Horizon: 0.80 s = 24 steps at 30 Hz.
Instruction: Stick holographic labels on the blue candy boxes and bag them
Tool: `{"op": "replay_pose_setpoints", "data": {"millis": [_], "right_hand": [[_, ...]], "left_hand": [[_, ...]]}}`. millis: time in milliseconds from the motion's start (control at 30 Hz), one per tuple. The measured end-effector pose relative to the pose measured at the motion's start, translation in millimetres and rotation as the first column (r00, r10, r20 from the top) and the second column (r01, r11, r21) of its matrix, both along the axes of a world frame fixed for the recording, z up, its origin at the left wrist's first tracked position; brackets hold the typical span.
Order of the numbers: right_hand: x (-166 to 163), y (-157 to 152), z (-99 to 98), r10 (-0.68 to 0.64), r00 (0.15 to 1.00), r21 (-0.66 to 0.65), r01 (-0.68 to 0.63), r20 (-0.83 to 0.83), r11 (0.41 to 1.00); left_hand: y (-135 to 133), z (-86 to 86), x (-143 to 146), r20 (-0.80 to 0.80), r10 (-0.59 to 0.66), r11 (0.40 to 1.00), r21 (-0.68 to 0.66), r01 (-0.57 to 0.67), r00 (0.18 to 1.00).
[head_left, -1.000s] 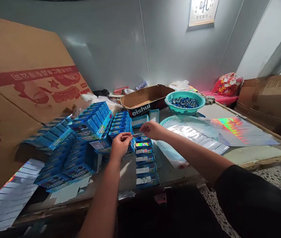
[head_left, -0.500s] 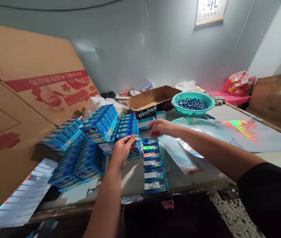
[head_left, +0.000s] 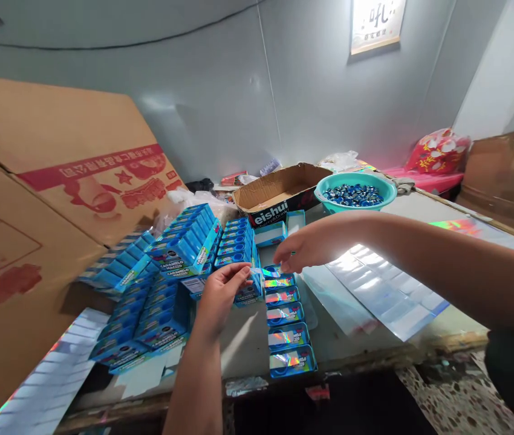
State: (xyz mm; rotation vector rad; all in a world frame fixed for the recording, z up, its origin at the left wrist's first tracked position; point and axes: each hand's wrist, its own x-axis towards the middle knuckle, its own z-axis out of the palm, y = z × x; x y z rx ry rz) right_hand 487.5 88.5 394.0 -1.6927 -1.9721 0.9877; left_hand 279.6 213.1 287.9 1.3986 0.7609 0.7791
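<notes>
Between the thumb and fingers of my left hand (head_left: 223, 296) is one end of a thin, shiny rainbow sticker (head_left: 266, 272). It stretches rightward across the farthest blue candy box in a short row. My right hand (head_left: 297, 249) is over that box's right side, fingers curled down at the sticker's other end; they partly hide the box. Nearer me in the row, several small blue boxes (head_left: 286, 335) lie with shiny strips across their printed faces. A sheet of silvery stickers (head_left: 388, 296) lies under my right forearm.
Stacked trays of blue boxes (head_left: 184, 241) stand at left, beside a large carton (head_left: 75, 133). Behind are an open cardboard tray (head_left: 279, 192) and a turquoise bowl (head_left: 325, 181) of small blue pieces. Another white strip sheet (head_left: 71, 362) overhangs the table edge.
The sticker now spans from my left fingers onto the farthest box in the row. My right hand has come down beside it. The view has tilted slightly upward.
</notes>
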Motion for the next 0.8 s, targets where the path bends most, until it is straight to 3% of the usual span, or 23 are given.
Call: {"op": "replay_pose_setpoints", "data": {"millis": [67,133,200,300,400,500,633,800], "right_hand": [[-4,3,-0.7,-0.052,0.997,0.171,0.041,0.056,0.984],[-7,14,-13.3,-0.173,0.984,0.214,0.158,0.052,0.964],[-9,26,-32.8,-0.259,0.964,0.067,0.263,-0.054,0.963],[-10,40,-60.3,-0.290,0.912,-0.169,0.250,-0.290,0.953],[-9,46,-76.6,-0.274,0.872,-0.175,0.220,-0.406,0.960],[-5,51,-86.6,-0.306,0.831,-0.135,0.275,-0.465,0.952],[3,61,-100.7,-0.363,0.818,-0.095,0.360,-0.446,0.928],[8,67,-112.3,-0.411,0.863,-0.014,0.426,-0.294,0.905]], "left_hand": [[0,-0.5,2,0.025,-0.007,1.000,-0.006,0.007,1.000],[1,-2.4,7,0.054,-0.011,1.000,-0.011,0.012,0.998],[2,-5.2,11,0.076,-0.020,1.000,-0.021,0.021,0.997],[4,-10.0,15,0.094,-0.042,0.998,-0.039,0.046,0.995],[8,-14.2,16,0.090,-0.042,0.998,-0.043,0.046,0.995],[12,-19.4,19,0.061,-0.010,1.000,-0.021,0.011,0.998],[17,-30.0,26,0.011,0.065,0.997,0.035,-0.065,0.998],[21,-40.7,30,-0.030,0.088,0.993,0.082,-0.085,0.996]]}}
